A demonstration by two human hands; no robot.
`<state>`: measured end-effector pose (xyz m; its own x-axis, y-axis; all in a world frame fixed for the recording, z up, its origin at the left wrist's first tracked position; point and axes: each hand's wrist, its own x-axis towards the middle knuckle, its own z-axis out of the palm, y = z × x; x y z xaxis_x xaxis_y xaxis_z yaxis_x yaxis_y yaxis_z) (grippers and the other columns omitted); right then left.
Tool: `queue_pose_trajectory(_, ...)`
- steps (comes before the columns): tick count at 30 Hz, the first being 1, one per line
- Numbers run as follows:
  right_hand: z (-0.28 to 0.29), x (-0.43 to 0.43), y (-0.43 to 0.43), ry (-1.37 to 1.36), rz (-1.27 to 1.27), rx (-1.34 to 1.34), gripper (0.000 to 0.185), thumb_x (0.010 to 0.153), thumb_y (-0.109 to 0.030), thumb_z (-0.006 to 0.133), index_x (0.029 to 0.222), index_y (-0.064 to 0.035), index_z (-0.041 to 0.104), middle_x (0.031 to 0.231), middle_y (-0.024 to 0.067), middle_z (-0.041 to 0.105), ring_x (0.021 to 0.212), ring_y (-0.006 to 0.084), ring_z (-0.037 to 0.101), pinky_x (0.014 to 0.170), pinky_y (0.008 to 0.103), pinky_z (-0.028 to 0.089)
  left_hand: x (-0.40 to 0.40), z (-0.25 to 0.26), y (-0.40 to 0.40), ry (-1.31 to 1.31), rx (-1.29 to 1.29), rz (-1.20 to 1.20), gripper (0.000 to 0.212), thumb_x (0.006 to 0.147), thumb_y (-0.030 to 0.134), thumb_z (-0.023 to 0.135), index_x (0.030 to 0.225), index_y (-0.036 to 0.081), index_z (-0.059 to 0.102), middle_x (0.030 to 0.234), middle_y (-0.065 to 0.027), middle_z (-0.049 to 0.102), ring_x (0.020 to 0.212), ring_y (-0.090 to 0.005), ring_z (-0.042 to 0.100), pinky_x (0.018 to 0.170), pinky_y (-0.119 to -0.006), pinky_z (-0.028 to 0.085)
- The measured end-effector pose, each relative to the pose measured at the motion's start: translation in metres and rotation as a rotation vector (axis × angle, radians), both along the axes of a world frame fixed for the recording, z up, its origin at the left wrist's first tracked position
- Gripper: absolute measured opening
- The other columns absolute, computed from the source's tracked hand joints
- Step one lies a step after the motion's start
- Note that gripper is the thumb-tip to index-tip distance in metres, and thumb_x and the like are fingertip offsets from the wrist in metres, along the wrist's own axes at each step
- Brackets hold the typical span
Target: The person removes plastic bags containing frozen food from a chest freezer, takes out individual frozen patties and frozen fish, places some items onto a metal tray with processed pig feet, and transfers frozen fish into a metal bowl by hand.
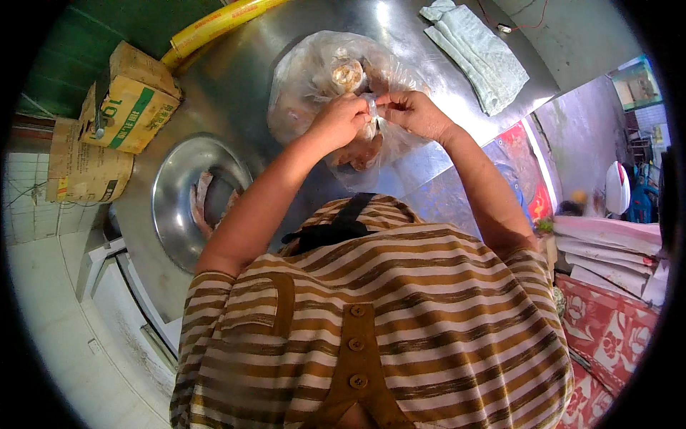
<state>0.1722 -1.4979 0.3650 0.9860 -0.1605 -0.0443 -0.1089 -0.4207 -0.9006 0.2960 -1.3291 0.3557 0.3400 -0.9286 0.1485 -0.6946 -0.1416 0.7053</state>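
Observation:
A clear plastic bag (300,115) holding brownish and pale lumps, which look like meat or bones, lies on the stainless steel table (257,48) in front of me. My left hand (345,120) pinches a gathered, twisted part of the bag's plastic near its middle. Close beside it, on the right, the fingers of my right hand (412,113) grip the same gathered plastic. To the left of my left forearm, a round steel bowl (170,185) holds several long pieces that look like raw meat or bone, partly hidden by that arm.
A folded grey-green cloth (474,56) lies at the table's upper right, near a thin red cable. Two cardboard boxes (144,102) stand at the left edge. A yellow plastic roll (225,24) lies at the upper left. Stacked pale sheets or sacks (605,244) are at the right.

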Motion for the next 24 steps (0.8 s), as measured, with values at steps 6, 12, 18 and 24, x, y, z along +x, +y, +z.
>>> queue_pose_trajectory(6, 0.01, 0.005, 0.002, 0.001, 0.121, -0.223, 0.017, 0.082, -0.012, 0.059, 0.095, -0.0023, 0.065, 0.076, 0.013, 0.064, 0.068, 0.0218, 0.061, 0.067, 0.0324, 0.048, 0.0, -0.001, -0.001, 0.04, -0.071, -0.004, 0.015, 0.084, 0.014, 0.057, 0.085, 0.0, 0.055, 0.08, -0.0161, 0.056, 0.076, -0.031, 0.055, 0.067, -0.039, 0.042)
queue_pose_trajectory(12, 0.012, 0.013, 0.005, -0.198, 0.208, -0.618, 0.009, 0.073, -0.007, 0.058, 0.078, 0.0003, 0.059, 0.073, 0.0193, 0.058, 0.067, 0.0354, 0.057, 0.062, 0.0383, 0.047, -0.001, 0.006, 0.0, 0.102, 0.043, 0.042, 0.017, 0.086, 0.016, 0.056, 0.084, -0.001, 0.053, 0.073, -0.0166, 0.057, 0.066, -0.0288, 0.055, 0.062, -0.037, 0.042)
queue_pose_trajectory(18, 0.007, 0.012, 0.007, -0.201, 0.118, -0.52, 0.008, 0.072, -0.008, 0.057, 0.072, -0.0006, 0.055, 0.068, 0.0187, 0.055, 0.06, 0.0333, 0.055, 0.058, 0.0386, 0.046, -0.001, 0.006, 0.001, 0.115, 0.02, 0.046, 0.017, 0.086, 0.017, 0.056, 0.082, 0.0, 0.054, 0.073, -0.0145, 0.058, 0.066, -0.0268, 0.054, 0.063, -0.037, 0.042)
queue_pose_trajectory(24, 0.002, 0.009, 0.0, -0.025, -0.054, -0.055, 0.017, 0.08, -0.018, 0.058, 0.079, -0.0013, 0.062, 0.067, 0.0112, 0.058, 0.054, 0.0253, 0.051, 0.058, 0.0339, 0.045, -0.001, 0.006, 0.001, 0.132, 0.012, 0.068, 0.017, 0.085, 0.018, 0.057, 0.085, 0.001, 0.057, 0.076, -0.0146, 0.06, 0.071, -0.0278, 0.058, 0.065, -0.037, 0.043)
